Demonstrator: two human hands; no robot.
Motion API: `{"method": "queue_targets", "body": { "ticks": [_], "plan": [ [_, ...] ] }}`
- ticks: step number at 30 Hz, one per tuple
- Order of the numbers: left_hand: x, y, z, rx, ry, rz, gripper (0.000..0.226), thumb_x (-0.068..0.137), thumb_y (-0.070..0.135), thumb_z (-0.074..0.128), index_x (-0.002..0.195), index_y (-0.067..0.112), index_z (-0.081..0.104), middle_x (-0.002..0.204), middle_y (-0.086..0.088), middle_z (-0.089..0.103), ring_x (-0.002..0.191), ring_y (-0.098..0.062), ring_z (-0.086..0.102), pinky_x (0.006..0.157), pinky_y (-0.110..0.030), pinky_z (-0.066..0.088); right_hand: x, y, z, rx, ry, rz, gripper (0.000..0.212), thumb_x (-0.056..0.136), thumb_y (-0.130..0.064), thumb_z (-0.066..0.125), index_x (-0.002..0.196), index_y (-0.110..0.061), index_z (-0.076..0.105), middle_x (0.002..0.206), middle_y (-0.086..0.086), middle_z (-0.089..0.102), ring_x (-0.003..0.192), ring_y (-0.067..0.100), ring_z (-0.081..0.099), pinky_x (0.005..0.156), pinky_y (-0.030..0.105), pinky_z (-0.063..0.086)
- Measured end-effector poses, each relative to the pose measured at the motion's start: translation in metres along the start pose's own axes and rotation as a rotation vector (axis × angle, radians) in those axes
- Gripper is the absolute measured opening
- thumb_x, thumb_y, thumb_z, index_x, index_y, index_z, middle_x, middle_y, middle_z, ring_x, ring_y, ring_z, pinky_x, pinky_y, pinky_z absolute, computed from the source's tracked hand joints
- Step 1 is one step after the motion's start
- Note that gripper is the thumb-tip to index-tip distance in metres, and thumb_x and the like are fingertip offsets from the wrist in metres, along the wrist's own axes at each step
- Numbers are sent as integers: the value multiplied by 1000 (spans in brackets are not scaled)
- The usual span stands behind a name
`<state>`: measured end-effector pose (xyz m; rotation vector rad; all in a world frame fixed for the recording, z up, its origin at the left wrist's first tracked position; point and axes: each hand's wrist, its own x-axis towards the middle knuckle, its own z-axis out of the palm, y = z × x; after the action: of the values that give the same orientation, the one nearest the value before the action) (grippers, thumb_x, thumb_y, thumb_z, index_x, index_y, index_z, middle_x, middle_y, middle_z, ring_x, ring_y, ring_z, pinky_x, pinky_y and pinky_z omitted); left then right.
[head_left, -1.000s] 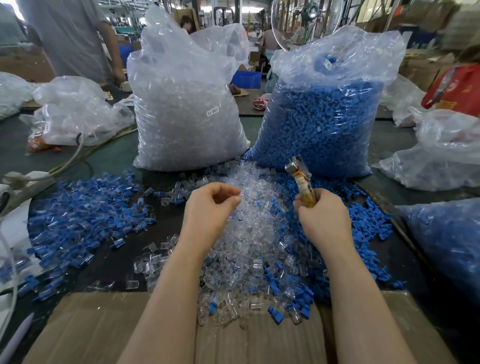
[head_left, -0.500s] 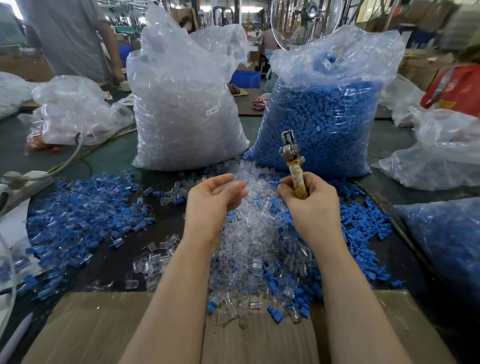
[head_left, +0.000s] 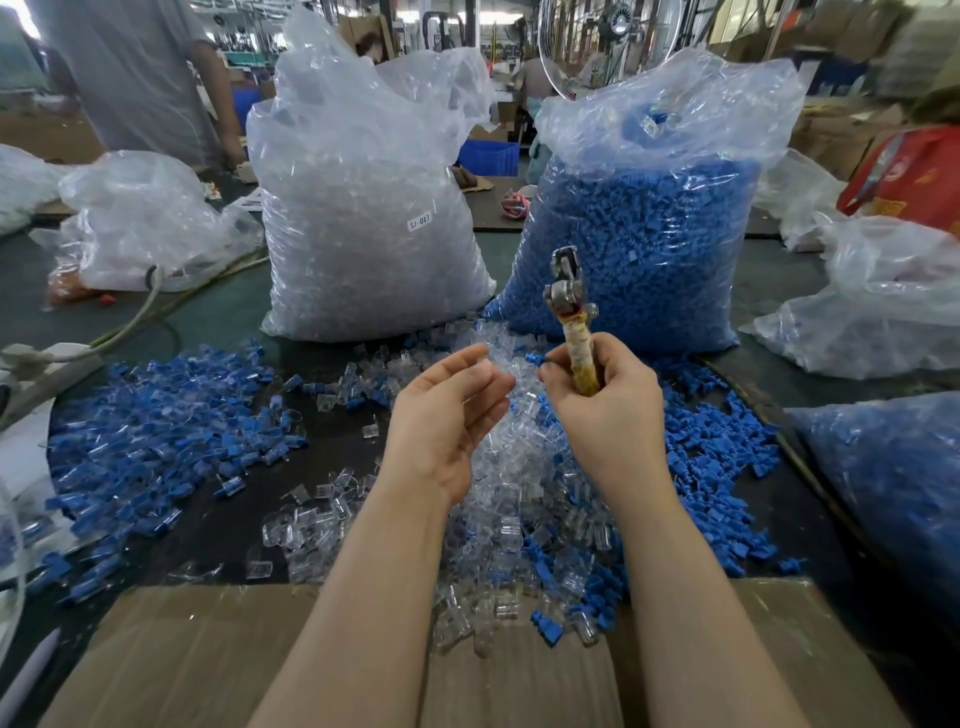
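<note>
Fingers (head_left: 621, 366) of the right hand (head_left: 608, 415) clamp one upright tool (head_left: 574, 325) over the table (head_left: 218, 312) centre; left hand (head_left: 447, 415) fingers apart, empty. One clear bag (head_left: 363, 218) and one blue bag (head_left: 649, 234) stand toward the far edge.

The left hand (head_left: 447, 415) is no longer closed. One second ago its fingers (head_left: 483, 364) were curled together in a pinch; now they are straight and a little spread, with the palm turned toward the right hand (head_left: 610, 400). The right hand is now higher and a little more to the left, so the fingertips of both hands are just beside each other. The tool (head_left: 571, 322) it grips has come up with it and now stands more upright, its metal head higher in front of the bag of blue pieces (head_left: 649, 234). A small blue piece (head_left: 534, 358) now shows at the right hand's fingertips.
</note>
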<state>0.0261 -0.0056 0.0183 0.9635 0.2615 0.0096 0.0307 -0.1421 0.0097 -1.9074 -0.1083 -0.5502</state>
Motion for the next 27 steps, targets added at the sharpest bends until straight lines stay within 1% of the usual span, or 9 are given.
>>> {"method": "queue_targets", "body": {
  "ticks": [3,5,8,10,14,19,23,24,27],
  "plan": [
    [-2,-3,3,33,32,65,22,89,-1,64,103,14,71,73,1,74,71,-10,72,64,-20,58,-1,-1,1,28,-15,-9,13,87,-21,70,79,-17,60,60,-7,53,55,8,45,58,32,44],
    [-3,-5,4,103,58,155,22,87,-2,66,101,14,71,74,-3,75,71,-11,72,64,-18,56,-1,0,1,23,-23,-16,14,86,-24,71,78,-19,61,60,-8,56,54,6,45,55,27,42],
    [-5,-7,6,253,90,322,21,82,-3,72,95,13,71,77,-8,73,72,-14,72,64,-18,54,-1,-1,3,-7,-24,-16,17,85,-30,72,76,-21,60,61,-16,58,53,5,48,52,21,37],
    [-6,-8,6,347,114,398,20,79,-2,76,89,14,70,80,-10,72,73,-16,71,66,-20,54,-1,-1,3,-15,-17,-12,19,85,-32,73,75,-23,59,62,-20,59,53,4,49,52,20,36],
    [-6,-9,6,455,128,447,15,76,5,81,78,17,73,77,-3,74,79,-20,72,73,-28,58,-2,-1,3,-33,-11,-18,18,85,-32,73,75,-23,59,65,-20,60,55,4,50,53,21,37],
    [-8,-9,8,531,124,484,14,79,10,78,75,22,74,72,4,74,72,-11,73,70,-27,58,-2,-2,3,-78,1,-9,16,84,-30,73,76,-25,60,60,-11,58,57,5,51,55,25,40],
    [-9,-9,10,615,137,515,14,78,13,80,72,25,74,71,6,74,74,-12,72,76,-37,60,-2,-4,2,-101,7,-1,14,84,-29,72,78,-22,61,62,-9,59,59,7,53,56,29,43],
    [-9,-9,10,632,136,529,15,78,13,80,72,26,74,70,7,73,73,-11,72,76,-36,61,-2,-5,2,-107,6,3,14,84,-29,71,78,-22,61,63,-8,59,60,9,54,56,31,44],
    [-11,-10,11,696,122,593,15,78,13,80,74,26,74,69,10,73,69,-3,69,70,-24,59,-2,-6,2,-119,6,17,14,84,-29,71,77,-21,61,62,-7,58,58,10,52,54,30,41]
  ]
}}
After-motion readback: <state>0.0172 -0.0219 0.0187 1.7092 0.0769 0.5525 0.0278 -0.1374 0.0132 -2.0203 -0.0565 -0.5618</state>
